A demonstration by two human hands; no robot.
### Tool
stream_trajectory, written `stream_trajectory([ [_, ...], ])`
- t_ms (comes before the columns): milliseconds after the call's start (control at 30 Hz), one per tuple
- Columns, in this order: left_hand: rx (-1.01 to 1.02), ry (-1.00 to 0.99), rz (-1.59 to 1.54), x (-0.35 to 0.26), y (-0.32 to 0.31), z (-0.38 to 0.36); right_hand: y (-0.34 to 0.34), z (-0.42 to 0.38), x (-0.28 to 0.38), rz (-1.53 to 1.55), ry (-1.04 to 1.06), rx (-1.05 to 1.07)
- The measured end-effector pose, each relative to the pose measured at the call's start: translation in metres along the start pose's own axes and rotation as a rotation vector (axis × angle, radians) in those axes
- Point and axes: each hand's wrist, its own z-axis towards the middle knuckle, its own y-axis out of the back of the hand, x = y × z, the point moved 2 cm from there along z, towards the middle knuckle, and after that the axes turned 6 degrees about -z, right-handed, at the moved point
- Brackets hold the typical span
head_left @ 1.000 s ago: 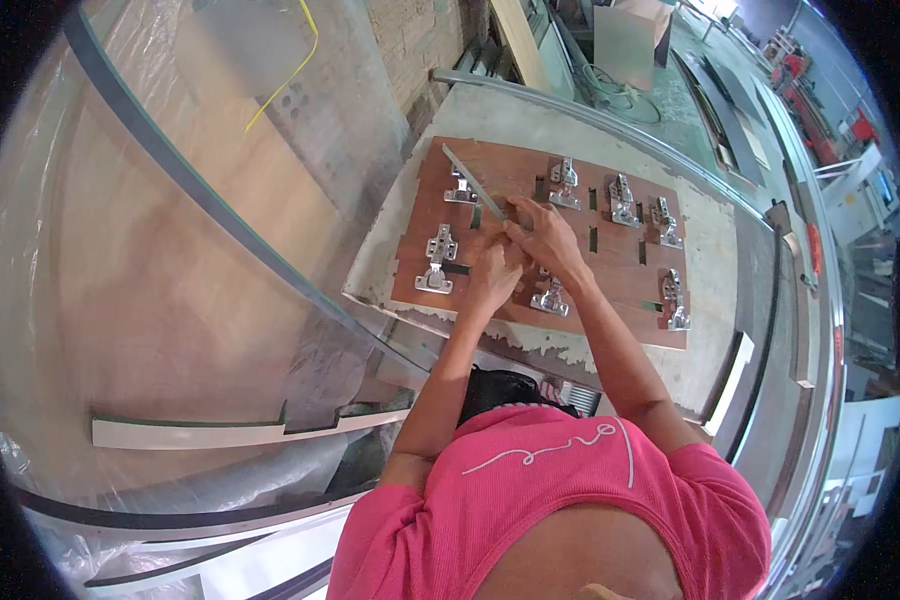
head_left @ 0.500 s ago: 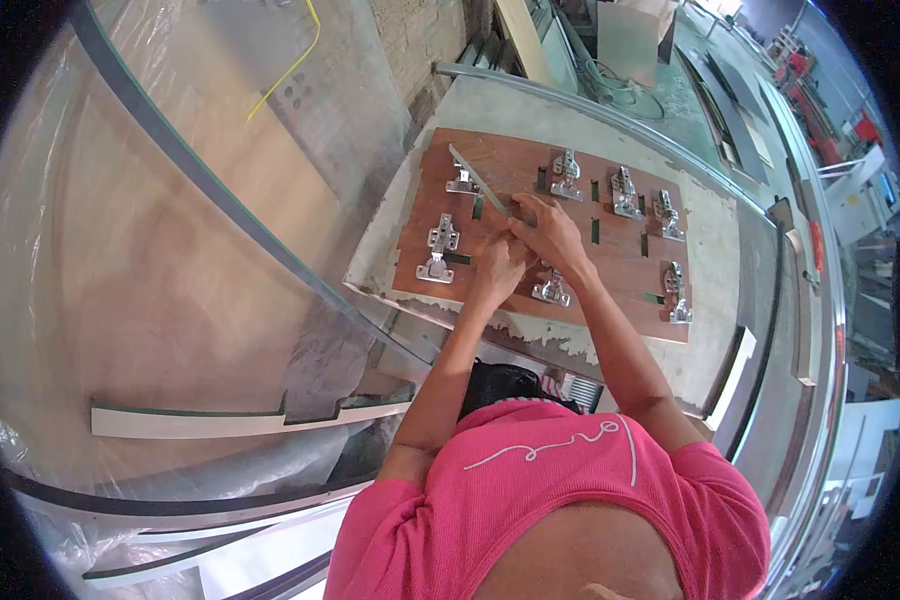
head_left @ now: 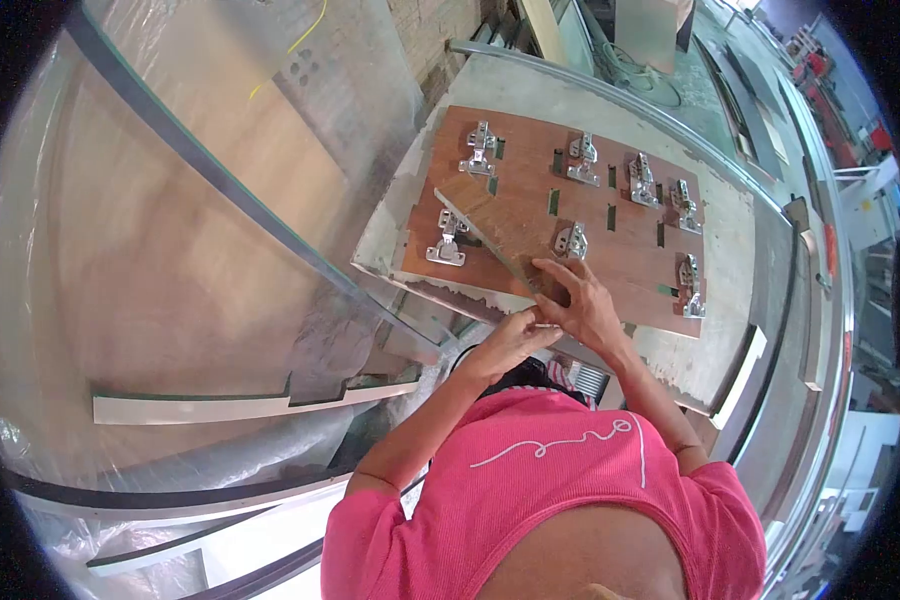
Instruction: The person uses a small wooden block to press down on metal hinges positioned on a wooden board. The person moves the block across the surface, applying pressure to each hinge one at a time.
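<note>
A narrow brown wooden piece (head_left: 500, 228) with a pale edge slants over the red-brown board (head_left: 630, 270). My right hand (head_left: 582, 305) grips its near end. Close beside that hand, at the board's front edge, my left hand (head_left: 515, 342) has its fingers drawn together; whatever is between them is too small to make out. Several metal hinges stand on the board, among them one at the back left (head_left: 478, 150), one at the front left (head_left: 447, 240) and one just behind my right hand (head_left: 571, 240). Dark rectangular slots show between them.
Under the board is a worn, pale worktable (head_left: 725, 290) with a metal rail (head_left: 610, 92) behind it. A large plastic-covered panel (head_left: 190, 260) leans at the left. A notched strip (head_left: 200, 410) lies low on the left, and a white strip (head_left: 738, 380) on the right.
The wooden piece has come toward my body and turned, showing its broad brown face. Both hands have moved nearer the board's front edge, uncovering hinges. The view has shifted slightly.
</note>
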Motion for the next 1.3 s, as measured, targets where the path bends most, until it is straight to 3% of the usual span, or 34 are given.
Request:
stream_trajectory([
  [667, -0.104, 0.081, -0.061, 0.013, 0.006, -0.005, -0.011, -0.002, -0.002, -0.064, -0.050, 0.062],
  [967, -0.088, 0.067, -0.110, 0.020, 0.006, 0.000, -0.014, -0.002, -0.006, -0.071, 0.016, -0.026],
  [1167, -0.031, 0.047, -0.043, -0.004, -0.013, 0.005, 0.004, -0.009, -0.011, -0.021, 0.006, -0.106],
  [1300, 0.089, 0.018, -0.038, -0.003, -0.033, 0.024, 0.034, -0.028, -0.016, 0.001, -0.144, -0.143],
])
